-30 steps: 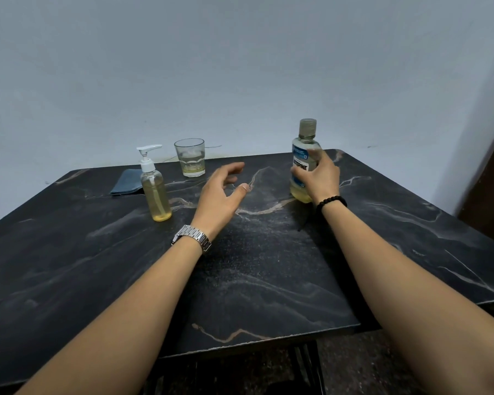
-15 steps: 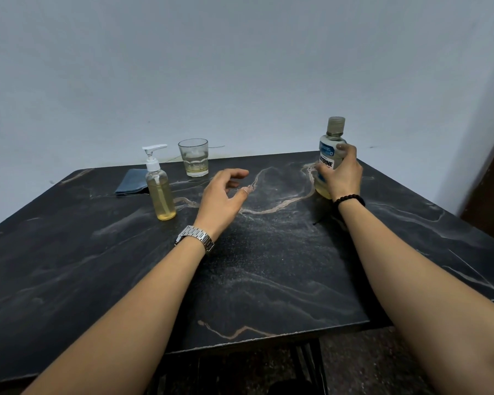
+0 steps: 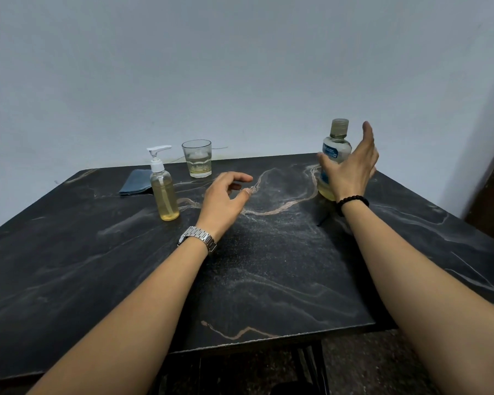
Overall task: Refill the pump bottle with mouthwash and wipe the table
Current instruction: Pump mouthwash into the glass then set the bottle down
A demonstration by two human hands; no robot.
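Right hand [image 3: 351, 169] is spread wide, fingers straight, palm just in front of the capped mouthwash bottle [image 3: 335, 149], not wrapped around it. The bottle stands upright on the dark table [image 3: 268, 280]. Left hand [image 3: 226, 199] hovers loosely curled, holding nothing, with the pump bottle [image 3: 164, 192] just to its left and a glass [image 3: 197, 159] and blue cloth [image 3: 136, 182] beyond.

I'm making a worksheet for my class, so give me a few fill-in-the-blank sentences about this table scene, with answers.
1. The pump bottle holds a ____ liquid.
2. The folded cloth lies to the ____ of the pump bottle.
3. The left hand holds ____.
4. The glass stands ____ the pump bottle and the mouthwash bottle, near the right hand.

Answers: yellow; left; nothing; between
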